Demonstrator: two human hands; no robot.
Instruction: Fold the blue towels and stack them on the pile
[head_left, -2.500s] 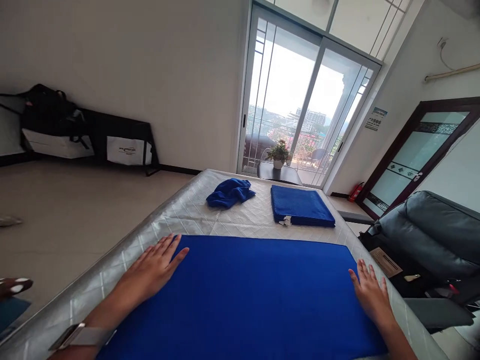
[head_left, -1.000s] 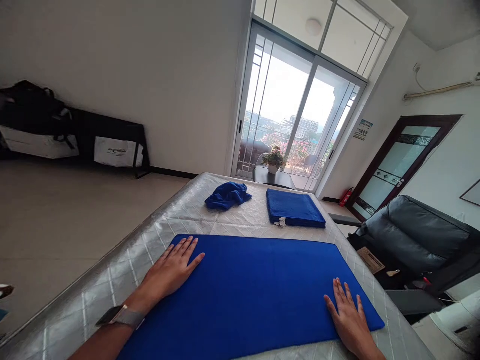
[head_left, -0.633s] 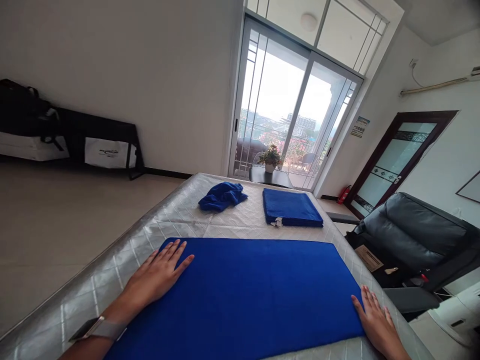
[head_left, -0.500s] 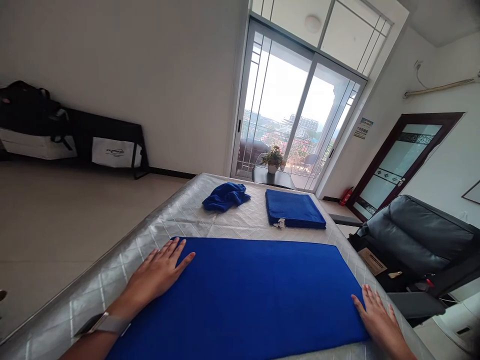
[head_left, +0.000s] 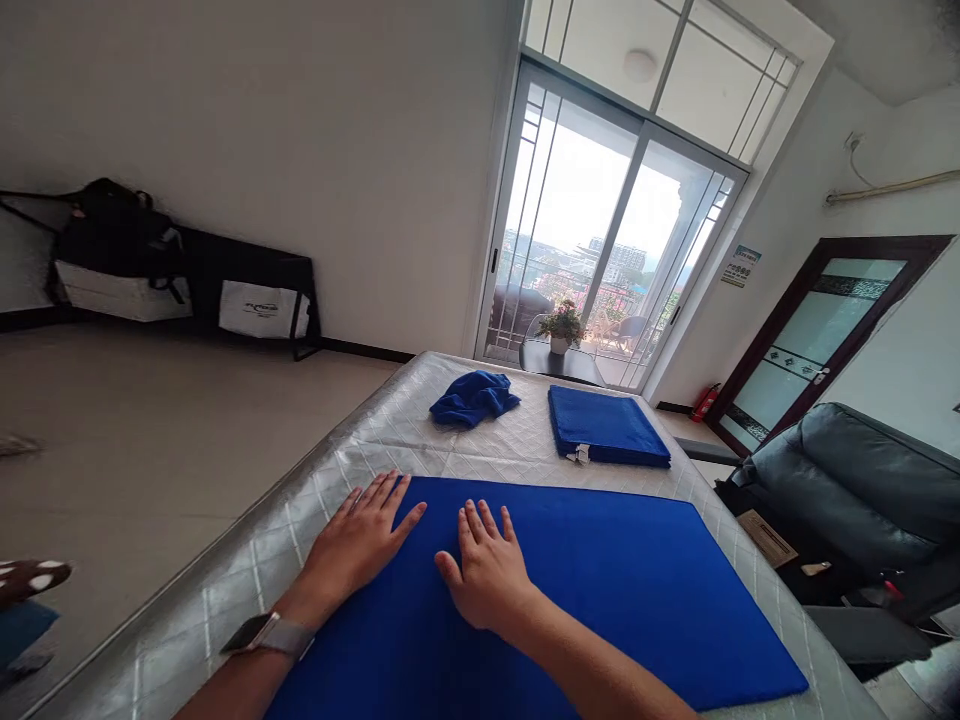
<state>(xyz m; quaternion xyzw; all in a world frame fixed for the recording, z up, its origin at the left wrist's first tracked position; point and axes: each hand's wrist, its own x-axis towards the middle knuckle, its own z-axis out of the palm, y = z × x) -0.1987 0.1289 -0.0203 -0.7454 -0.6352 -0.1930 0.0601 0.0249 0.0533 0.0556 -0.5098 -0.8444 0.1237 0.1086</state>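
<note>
A blue cloth point(head_left: 630, 580) lies spread flat across the near part of the table. My left hand point(head_left: 364, 535) rests open near its far left corner, fingers stretched over the left edge. Flat on the cloth, to the right of that hand, my right hand point(head_left: 487, 570) lies with its fingers extended and holds nothing. Beyond the spread cloth sit a crumpled blue cloth point(head_left: 474, 400) and, to its right, a neat stack of folded blue cloths point(head_left: 609, 425) with white tags at its near left corner.
The table has a silvery quilted cover point(head_left: 375, 440). A potted plant point(head_left: 561, 325) stands on a dark chair behind it. Right of the table is a black leather armchair point(head_left: 870, 480). A bench with a black backpack point(head_left: 112, 230) is by the left wall. Part of a person's foot point(head_left: 34, 580) shows at lower left.
My right hand has moved left from the cloth's right edge to beside my left hand. The left hand stays at the corner. The view has shifted slightly left.
</note>
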